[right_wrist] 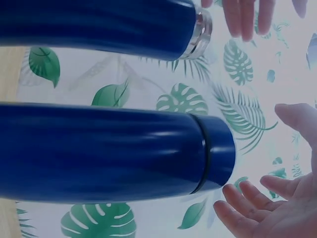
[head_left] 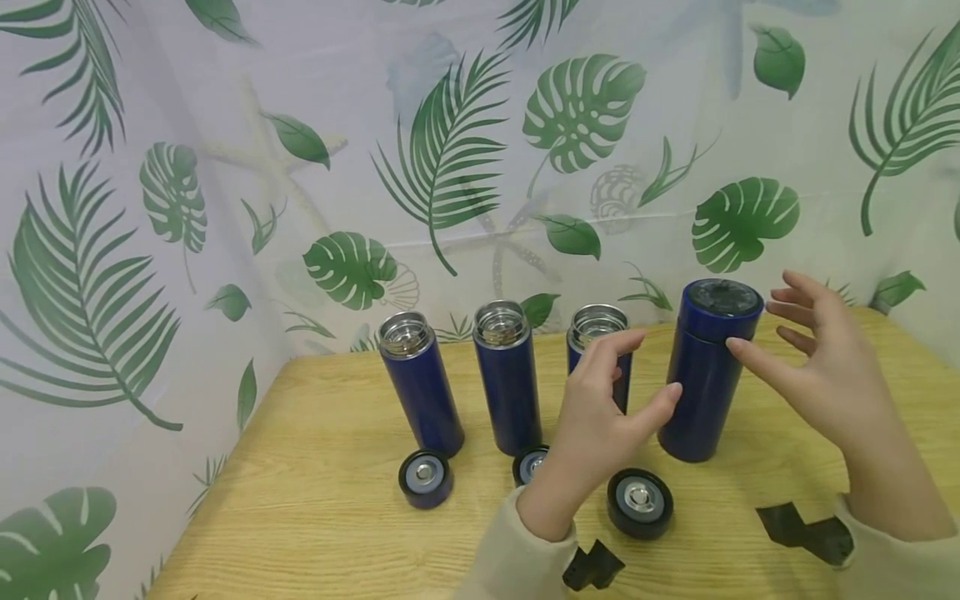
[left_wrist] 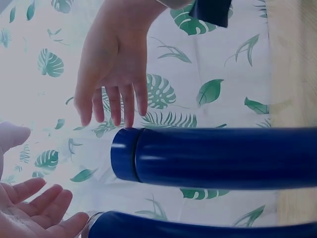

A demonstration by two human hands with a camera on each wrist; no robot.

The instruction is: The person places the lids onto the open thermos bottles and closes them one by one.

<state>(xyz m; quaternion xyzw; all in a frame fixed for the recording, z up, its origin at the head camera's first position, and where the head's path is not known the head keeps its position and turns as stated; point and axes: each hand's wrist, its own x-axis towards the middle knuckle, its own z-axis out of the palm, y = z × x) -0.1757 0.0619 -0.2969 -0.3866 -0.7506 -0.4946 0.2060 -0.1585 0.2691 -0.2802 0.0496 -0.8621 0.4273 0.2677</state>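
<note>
A dark blue vacuum flask [head_left: 697, 392] with its lid [head_left: 722, 298] on stands upright at the right of the row. My right hand [head_left: 832, 367] is beside its lid, fingers spread and loosely bent, holding nothing; whether a fingertip touches the flask I cannot tell. On the flask's other side is my left hand [head_left: 600, 408], thumb and fingers apart, also holding nothing. It partly covers a lidless flask [head_left: 576, 357] with a steel neck. In the right wrist view, the lidded flask [right_wrist: 114, 153] lies between the right hand [right_wrist: 277, 208] and the left fingers [right_wrist: 245, 17].
Two more lidless blue flasks, one on the left [head_left: 423, 392] and one mid-row [head_left: 508, 383], stand on the wooden table [head_left: 300, 517]. Upturned lids lie in front: a left lid [head_left: 425, 477], a half-hidden lid [head_left: 525, 465] and a right lid [head_left: 640, 503]. A leaf-print cloth [head_left: 300, 208] hangs behind.
</note>
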